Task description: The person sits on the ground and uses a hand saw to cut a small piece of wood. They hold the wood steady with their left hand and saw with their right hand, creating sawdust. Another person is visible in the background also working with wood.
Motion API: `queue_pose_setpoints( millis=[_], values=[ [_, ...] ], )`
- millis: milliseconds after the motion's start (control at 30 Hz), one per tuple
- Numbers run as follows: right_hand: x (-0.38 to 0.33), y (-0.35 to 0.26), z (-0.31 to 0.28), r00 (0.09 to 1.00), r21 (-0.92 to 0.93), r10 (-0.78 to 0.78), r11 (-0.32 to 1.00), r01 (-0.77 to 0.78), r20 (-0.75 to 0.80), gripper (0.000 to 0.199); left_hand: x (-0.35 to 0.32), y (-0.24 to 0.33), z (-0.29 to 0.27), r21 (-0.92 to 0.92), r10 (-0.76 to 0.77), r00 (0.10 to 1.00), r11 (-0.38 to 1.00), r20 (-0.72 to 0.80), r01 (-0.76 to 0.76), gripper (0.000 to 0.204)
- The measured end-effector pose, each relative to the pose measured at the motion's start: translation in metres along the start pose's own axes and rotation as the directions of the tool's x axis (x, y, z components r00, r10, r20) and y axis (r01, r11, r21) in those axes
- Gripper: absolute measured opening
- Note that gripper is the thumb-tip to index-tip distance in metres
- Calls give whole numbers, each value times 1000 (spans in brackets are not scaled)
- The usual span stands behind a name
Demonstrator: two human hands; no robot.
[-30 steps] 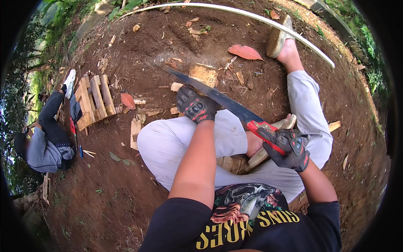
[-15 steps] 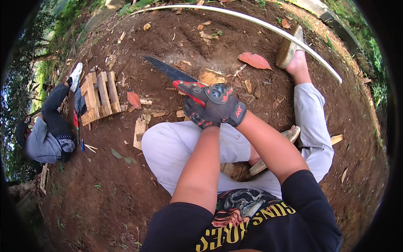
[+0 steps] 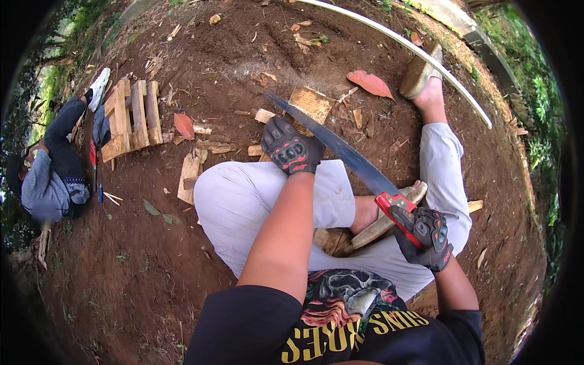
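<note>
My right hand, in a black and red glove, is closed round the red handle of a handsaw. The saw's long dark blade slants up and left, across a pale wooden block on the soil. My gloved left hand presses down on wood just left of the blade, its fingers bent over it. Most of what lies beneath that palm is hidden; a small wood end shows past the fingertips. My bent left knee is just below this hand.
A small slatted wooden pallet stands at left, near a seated person. Wood scraps and a reddish leaf lie on the brown dirt. A long pale strip curves past my right foot.
Both hands were together at the saw's handle. My right hand has drawn the saw back toward my right, while my left hand has let go and moved onto the wood.
</note>
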State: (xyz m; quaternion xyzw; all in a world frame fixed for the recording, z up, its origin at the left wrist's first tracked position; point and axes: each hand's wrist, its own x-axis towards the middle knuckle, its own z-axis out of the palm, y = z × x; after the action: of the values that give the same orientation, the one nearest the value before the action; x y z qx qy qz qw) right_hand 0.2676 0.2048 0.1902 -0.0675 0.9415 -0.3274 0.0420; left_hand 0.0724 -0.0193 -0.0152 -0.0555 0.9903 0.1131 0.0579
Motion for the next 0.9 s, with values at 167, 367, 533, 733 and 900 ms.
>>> queue_pose_setpoints(
  millis=[167, 367, 533, 733, 900],
  values=[
    [94, 19, 74, 996, 20, -65, 998, 66, -53, 34, -3, -3, 17, 21, 68, 997, 997, 24, -69, 87],
    [195, 18, 155, 965, 187, -114, 969, 160, -235, 52, 9, -15, 8, -243, 1, 999, 970, 51, 11, 54],
    [94, 31, 92, 999, 65, 54, 996, -54, 3, 48, -10, 5, 30, 7, 127, 992, 992, -4, -127, 81],
    [-29, 8, -2, 999, -5, 32, 999, -32, -23, 43, -6, 9, -10, 11, 19, 998, 1000, -55, -18, 97],
    [30, 21, 32, 995, 10, -92, 996, 92, -34, 49, -7, 2, 3, 10, 94, 983, 996, -156, -94, 78]
  ],
)
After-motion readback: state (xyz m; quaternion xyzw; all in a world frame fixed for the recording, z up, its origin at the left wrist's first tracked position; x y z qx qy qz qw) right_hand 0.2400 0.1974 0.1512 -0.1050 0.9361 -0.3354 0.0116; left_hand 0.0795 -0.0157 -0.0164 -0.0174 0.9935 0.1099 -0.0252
